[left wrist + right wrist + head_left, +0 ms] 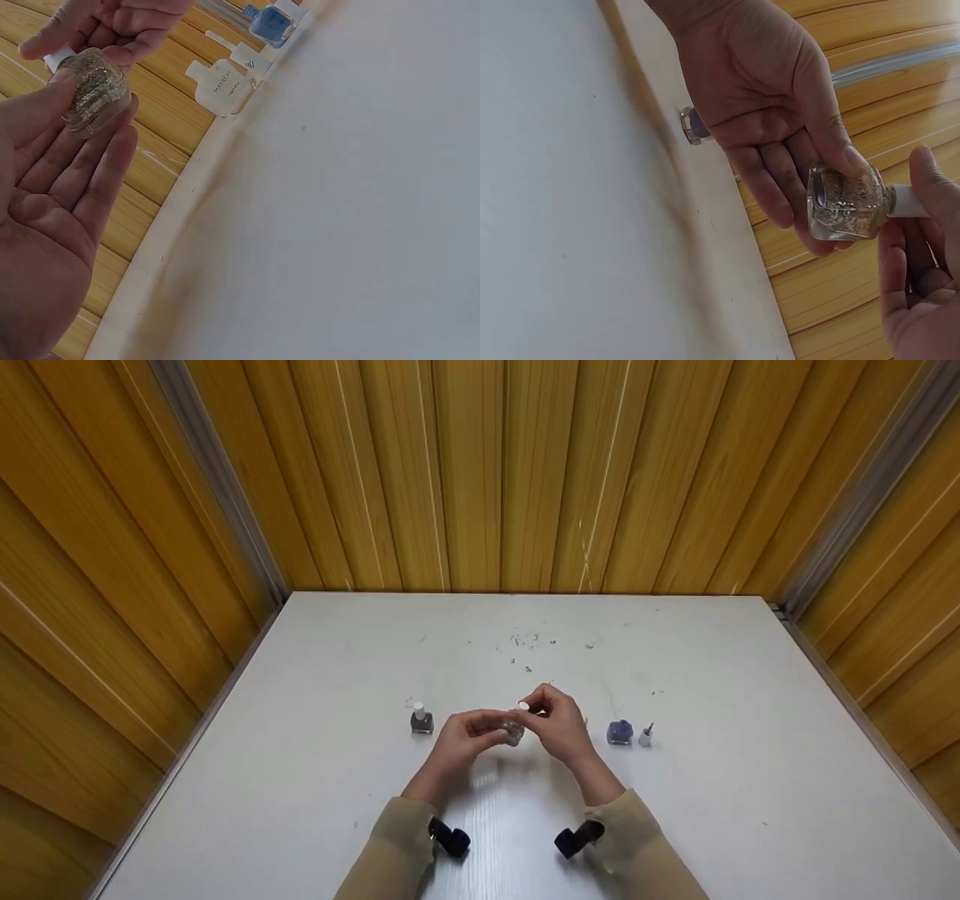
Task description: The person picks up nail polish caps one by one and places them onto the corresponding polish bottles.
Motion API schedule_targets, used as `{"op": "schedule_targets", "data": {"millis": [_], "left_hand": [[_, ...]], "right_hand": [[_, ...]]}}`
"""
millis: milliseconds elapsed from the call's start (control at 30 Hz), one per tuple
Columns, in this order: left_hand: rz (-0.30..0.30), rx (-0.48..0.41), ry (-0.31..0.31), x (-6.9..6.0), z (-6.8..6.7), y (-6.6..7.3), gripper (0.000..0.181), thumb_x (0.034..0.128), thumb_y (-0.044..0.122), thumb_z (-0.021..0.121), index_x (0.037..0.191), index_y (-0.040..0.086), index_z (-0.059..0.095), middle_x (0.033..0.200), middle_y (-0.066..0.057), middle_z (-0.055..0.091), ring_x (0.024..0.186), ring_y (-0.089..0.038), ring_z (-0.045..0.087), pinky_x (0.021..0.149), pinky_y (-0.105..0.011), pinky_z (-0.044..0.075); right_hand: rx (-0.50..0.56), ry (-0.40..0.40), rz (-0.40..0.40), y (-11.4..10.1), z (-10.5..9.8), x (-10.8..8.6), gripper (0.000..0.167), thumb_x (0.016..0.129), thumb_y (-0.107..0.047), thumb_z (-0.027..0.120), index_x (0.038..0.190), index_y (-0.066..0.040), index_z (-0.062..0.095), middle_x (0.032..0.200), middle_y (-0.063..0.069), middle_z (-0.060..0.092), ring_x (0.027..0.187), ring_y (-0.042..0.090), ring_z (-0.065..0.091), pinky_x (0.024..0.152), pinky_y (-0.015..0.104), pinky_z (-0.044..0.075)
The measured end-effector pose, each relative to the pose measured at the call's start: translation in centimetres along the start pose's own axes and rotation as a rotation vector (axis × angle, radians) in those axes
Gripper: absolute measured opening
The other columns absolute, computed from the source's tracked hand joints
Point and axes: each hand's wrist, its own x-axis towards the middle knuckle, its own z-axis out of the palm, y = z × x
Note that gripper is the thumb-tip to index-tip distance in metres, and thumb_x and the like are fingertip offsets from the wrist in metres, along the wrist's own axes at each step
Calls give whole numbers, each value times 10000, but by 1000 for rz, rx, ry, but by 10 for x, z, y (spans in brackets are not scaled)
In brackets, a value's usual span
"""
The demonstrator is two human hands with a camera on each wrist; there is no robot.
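My left hand (461,741) grips a small clear nail polish bottle (847,206) with gold glitter, thumb on one side and fingers behind. The thumb and fingers of my right hand (561,727) pinch its white cap (909,202). The cap sits at the bottle's neck; whether it is screwed tight I cannot tell. Both hands are raised above the white table (315,810), and the bottle is tilted in the wrist views.
Left of the hands stands a dark capped polish bottle (421,723). To the right are an uncapped blue-purple bottle (620,733) and a cap (646,737) with its brush upward. An uncapped whitish bottle (223,90) stands beside another brush cap (251,61). Dark specks mark the table's far part.
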Motion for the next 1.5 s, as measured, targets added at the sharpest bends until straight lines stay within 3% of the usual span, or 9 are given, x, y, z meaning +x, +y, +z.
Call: {"op": "schedule_targets", "data": {"millis": [200, 300, 433, 600, 933, 1133, 1267, 1367, 1500], "left_hand": [[-17, -10, 48, 0, -1, 2, 328, 934, 63, 738, 1236, -56, 692, 1120, -101, 782, 996, -105, 740, 932, -295, 598], [-16, 11, 66, 1, -2, 2, 323, 933, 59, 737, 1229, -60, 695, 1113, -118, 783, 979, -101, 742, 921, -291, 598], [-4, 10, 66, 2, -2, 1, 321, 929, 38, 734, 1225, -77, 691, 1099, -119, 785, 964, -88, 742, 911, -289, 602], [11, -23, 32, 1, -1, 0, 328, 930, 44, 738, 1232, -76, 689, 1116, -109, 783, 987, -107, 745, 928, -303, 604], [-17, -8, 56, 1, -1, 0, 318, 937, 44, 727, 1225, -85, 684, 1100, -114, 787, 971, -93, 742, 924, -294, 600], [-26, -25, 36, 1, 1, 1, 325, 931, 44, 737, 1232, -71, 689, 1109, -92, 788, 983, -98, 745, 936, -301, 601], [-4, -28, 0, 0, 2, 2, 339, 938, 85, 743, 1254, -28, 698, 1158, -113, 775, 1019, -130, 746, 962, -326, 597], [-2, -33, -10, 0, 2, 2, 341, 945, 100, 739, 1264, -11, 698, 1180, -110, 769, 1036, -142, 744, 972, -333, 594], [-18, -37, 25, 0, 0, 1, 328, 941, 85, 739, 1247, -27, 699, 1136, -81, 781, 1023, -128, 741, 950, -318, 596]], "right_hand": [[50, -113, -31, -2, -3, 0, 265, 988, -140, 690, 1237, -50, 702, 1190, 144, 732, 1129, 218, 655, 905, 213, 533], [102, -181, -65, -2, -6, 0, 320, 1008, -95, 644, 1313, -3, 667, 1257, 204, 718, 1153, 189, 660, 933, 185, 541], [100, -146, -67, -1, -6, 0, 255, 956, -65, 710, 1202, 4, 717, 1170, 200, 741, 985, 75, 667, 842, 180, 560], [61, -76, -15, -1, -4, 1, 193, 892, -95, 797, 1057, -30, 720, 1022, 100, 723, 904, 89, 658, 782, 209, 563], [107, -210, -74, -1, -8, 2, 333, 980, -89, 684, 1299, 7, 680, 1236, 198, 736, 1094, 105, 666, 911, 179, 536], [70, -62, -32, 0, -5, 1, 197, 888, -71, 789, 1082, -34, 775, 1027, 136, 784, 861, 64, 653, 721, 177, 529], [34, 47, 10, 0, 0, 0, 154, 838, -59, 838, 932, -27, 720, 895, 78, 725, 798, 88, 602, 665, 185, 502], [32, 37, 14, -1, 3, 0, 174, 865, -65, 819, 959, -20, 679, 943, 79, 697, 864, 115, 606, 721, 193, 520], [72, -73, -24, -2, 0, 0, 264, 942, -107, 746, 1188, -24, 700, 1138, 126, 730, 1083, 192, 643, 904, 224, 527]]}}
